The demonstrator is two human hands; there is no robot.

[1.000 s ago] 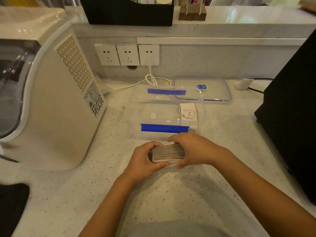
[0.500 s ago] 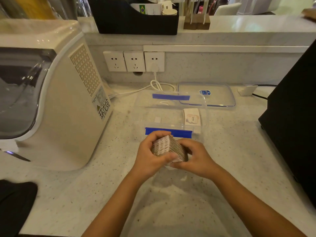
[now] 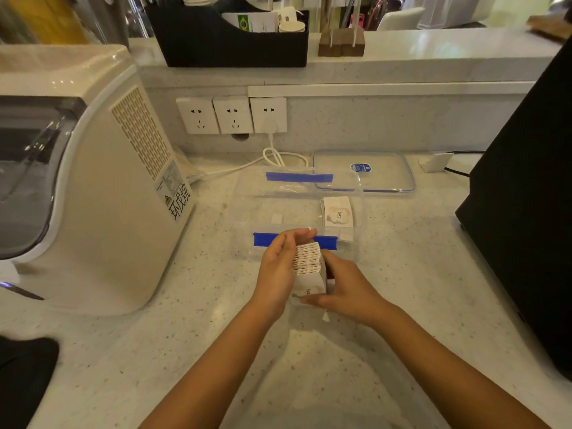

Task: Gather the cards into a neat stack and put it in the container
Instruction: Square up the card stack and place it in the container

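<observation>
The left hand (image 3: pixel 278 267) presses flat against the card stack (image 3: pixel 309 270), which stands on edge on the bench (image 3: pixel 154 351); the right hand (image 3: pixel 346 289) cups its other side. The open container (image 3: pixel 359 212) lies straight ahead toward the back edge, its long axis crosswise, both hands equally near.

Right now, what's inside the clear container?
Inside the clear container, a few cards lie at its right end and a small white piece mid-floor. The left hand hides part of its near side.
</observation>
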